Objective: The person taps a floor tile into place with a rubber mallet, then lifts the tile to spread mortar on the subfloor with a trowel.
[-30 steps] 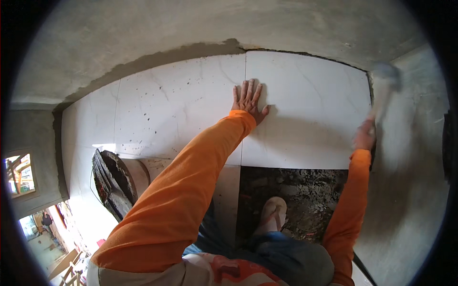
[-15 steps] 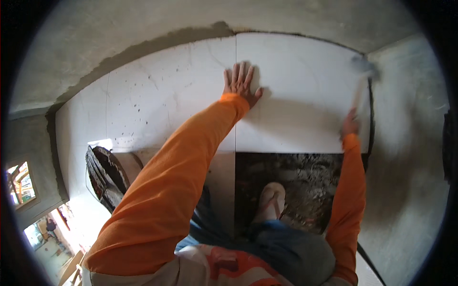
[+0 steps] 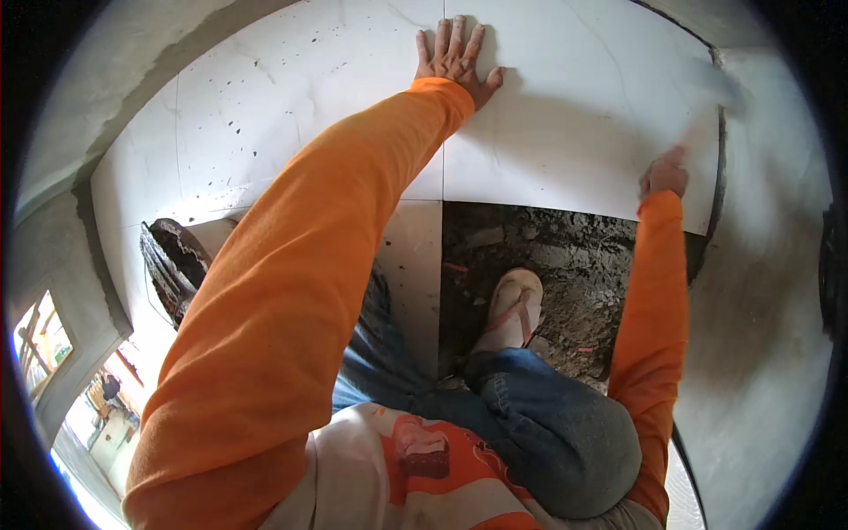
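My left hand (image 3: 455, 66) lies flat with fingers spread, across the far end of the seam between two large white marbled tiles. Its thumb reaches onto the right tile (image 3: 565, 115); the speckled left tile (image 3: 265, 106) lies beside it. My right hand (image 3: 664, 175) is closed round the handle of a mallet (image 3: 704, 126), over the right tile's near right part. The mallet's greyish head is smeared by motion near the tile's right edge and the wall; whether it touches anything I cannot tell.
Nearer than the right tile is a patch of rough dark ground (image 3: 583, 256), where my sandalled foot (image 3: 515, 305) stands. A mortar-crusted dark bucket (image 3: 172, 261) sits at the left. A grey plastered wall (image 3: 760, 265) rises close on the right. Window openings show at the lower left.
The view has tipped nearer, so tiles and hands sit higher in it. My right hand still swings the mallet, its head blurred in both frames. My left hand stays pressed flat at the seam.
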